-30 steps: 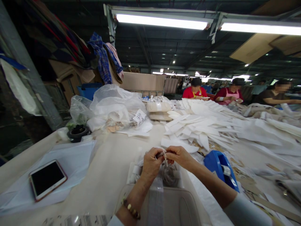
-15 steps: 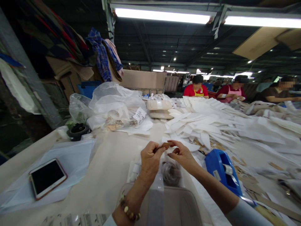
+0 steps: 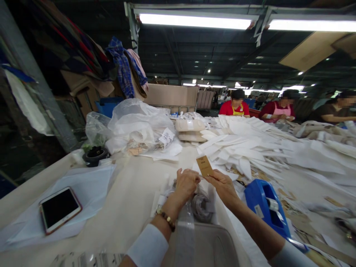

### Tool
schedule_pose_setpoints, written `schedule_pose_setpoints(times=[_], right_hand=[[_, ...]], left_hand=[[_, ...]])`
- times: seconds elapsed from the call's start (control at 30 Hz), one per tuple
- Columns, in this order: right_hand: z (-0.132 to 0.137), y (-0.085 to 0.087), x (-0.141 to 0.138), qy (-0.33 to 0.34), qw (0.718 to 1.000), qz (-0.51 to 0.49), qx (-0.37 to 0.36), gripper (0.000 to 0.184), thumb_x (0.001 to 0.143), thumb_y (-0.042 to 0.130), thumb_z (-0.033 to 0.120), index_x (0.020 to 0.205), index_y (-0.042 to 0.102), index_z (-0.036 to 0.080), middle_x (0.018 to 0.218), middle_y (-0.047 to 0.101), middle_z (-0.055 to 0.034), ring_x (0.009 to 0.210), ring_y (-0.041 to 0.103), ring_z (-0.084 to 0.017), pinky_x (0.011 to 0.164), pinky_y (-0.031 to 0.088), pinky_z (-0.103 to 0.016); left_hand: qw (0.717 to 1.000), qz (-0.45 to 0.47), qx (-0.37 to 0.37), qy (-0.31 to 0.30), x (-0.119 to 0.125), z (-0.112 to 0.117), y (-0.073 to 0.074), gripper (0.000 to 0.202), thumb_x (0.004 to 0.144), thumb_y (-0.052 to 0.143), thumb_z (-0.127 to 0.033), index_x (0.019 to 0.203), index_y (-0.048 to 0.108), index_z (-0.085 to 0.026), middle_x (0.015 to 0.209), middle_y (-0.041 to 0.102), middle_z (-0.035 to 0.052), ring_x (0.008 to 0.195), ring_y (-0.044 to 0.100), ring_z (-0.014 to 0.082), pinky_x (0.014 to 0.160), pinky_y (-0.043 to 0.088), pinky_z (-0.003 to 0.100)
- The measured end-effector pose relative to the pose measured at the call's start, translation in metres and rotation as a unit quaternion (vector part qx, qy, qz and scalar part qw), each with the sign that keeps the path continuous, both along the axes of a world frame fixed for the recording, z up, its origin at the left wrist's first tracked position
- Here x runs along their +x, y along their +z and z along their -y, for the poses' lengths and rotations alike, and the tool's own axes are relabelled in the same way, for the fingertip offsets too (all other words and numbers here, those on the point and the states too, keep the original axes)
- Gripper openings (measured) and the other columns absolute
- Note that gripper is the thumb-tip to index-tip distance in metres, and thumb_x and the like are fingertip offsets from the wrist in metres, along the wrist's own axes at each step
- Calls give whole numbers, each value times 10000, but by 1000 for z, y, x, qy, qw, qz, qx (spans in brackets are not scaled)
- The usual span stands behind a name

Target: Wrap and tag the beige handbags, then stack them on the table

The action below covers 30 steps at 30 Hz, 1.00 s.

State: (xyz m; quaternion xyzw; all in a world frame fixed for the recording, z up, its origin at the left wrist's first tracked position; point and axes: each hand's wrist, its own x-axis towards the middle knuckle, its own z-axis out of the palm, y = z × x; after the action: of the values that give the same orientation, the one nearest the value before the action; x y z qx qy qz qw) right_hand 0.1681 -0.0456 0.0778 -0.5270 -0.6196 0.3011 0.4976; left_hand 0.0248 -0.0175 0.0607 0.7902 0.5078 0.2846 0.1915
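Holding: your right hand (image 3: 222, 187) grips the brown card (image 3: 204, 166) by its lower edge, the printed face turned toward you.
Left hand: your left hand (image 3: 189, 181) has its fingers curled together just beside the card; you cannot tell from here whether they pinch anything.
Clock: the dial centres on your two hands, with twelve pointing straight away from you; the card stands tilted at its middle, just above your right fingertips.
Six o'clock: below your hands are the coiled strap (image 3: 202, 207) and, nearer you, the beige case (image 3: 214, 243) with a clear strip across it.
Four o'clock: the blue tape dispenser (image 3: 250, 198) sits on the desk (image 3: 111, 222) beside your right forearm.
One o'clock: white pieces (image 3: 239, 139) lie heaped.
Nine o'clock: the phone (image 3: 60, 208) lies well apart.
Step in hand: you seem to be handling the card above the strap, not yet putting it down.
Next move: it likely calls for a steady right pinch and careful left fingertips, with the card kept from bending.
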Motion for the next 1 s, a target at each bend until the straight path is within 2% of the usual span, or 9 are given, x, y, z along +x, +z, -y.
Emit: schedule_pose_setpoints(times=[0.17,0.27,0.37,0.43,0.57,0.63,0.7,0.8,1.0], right_hand=[[-18,-13,7,-54,997,-6,-46,268,722,569,426,664,649,177,685,620,-24,700,565,-180,642,438,-293],[-36,-25,17,-79,991,-3,-106,280,827,577,418,794,640,147,789,648,-28,753,598,-164,729,472,-332],[-35,-33,32,-98,983,1,-155,322,815,597,433,932,639,137,1046,655,-98,975,602,-221,865,461,-395],[-15,-37,43,-105,978,-1,-178,434,767,593,466,1039,631,130,1207,595,-150,1108,551,-275,917,444,-410],[57,-50,50,-65,968,-17,-241,663,681,607,580,1167,597,129,1242,585,-164,1119,558,-312,952,440,-431],[93,-61,44,-34,956,-34,-288,742,664,614,619,1224,566,134,1256,580,-154,1179,521,-309,1003,408,-414],[119,-73,32,-44,954,-43,-295,754,674,591,649,1247,550,161,1301,551,-123,1246,459,-301,1050,364,-403],[132,-82,16,-84,958,-49,-269,665,712,553,642,1202,571,194,1284,568,-84,1226,474,-290,1063,342,-402],[121,-76,14,-57,957,-97,-267,561,725,540,616,1092,622,200,1117,666,-69,1075,587,-300,894,483,-378]], left_hand=[[997,-47,-49,29,2,-6,0,100,786,633,-172,811,719,-217,962,714,67,1027,591,290,1037,199,602],[997,-25,-69,35,-7,-10,9,163,779,639,-214,919,718,-240,1076,688,56,1081,581,264,1048,302,481],[996,33,-60,57,-40,-7,20,381,828,565,-277,1207,594,-242,1306,556,32,1225,479,188,1061,327,309],[991,64,-69,97,-74,5,19,466,827,531,-308,1273,535,-173,1347,512,77,1238,464,207,1047,354,313],[969,116,-158,151,-138,58,-13,745,789,495,-500,1351,389,-22,1266,547,213,1157,543,279,956,453,391],[926,230,-257,153,-154,90,-37,922,698,576,-594,1364,348,1,1251,555,226,1147,552,287,946,466,368],[899,295,-276,171,-157,115,-59,961,641,616,-640,1355,381,-40,1285,542,193,1173,532,286,971,452,350],[901,272,-269,203,-147,131,-79,816,609,635,-656,1252,534,-164,1206,623,84,1153,547,301,988,448,369],[901,261,-238,252,-121,126,-78,589,648,629,-578,1120,634,-228,979,711,16,1044,617,297,908,508,372]])
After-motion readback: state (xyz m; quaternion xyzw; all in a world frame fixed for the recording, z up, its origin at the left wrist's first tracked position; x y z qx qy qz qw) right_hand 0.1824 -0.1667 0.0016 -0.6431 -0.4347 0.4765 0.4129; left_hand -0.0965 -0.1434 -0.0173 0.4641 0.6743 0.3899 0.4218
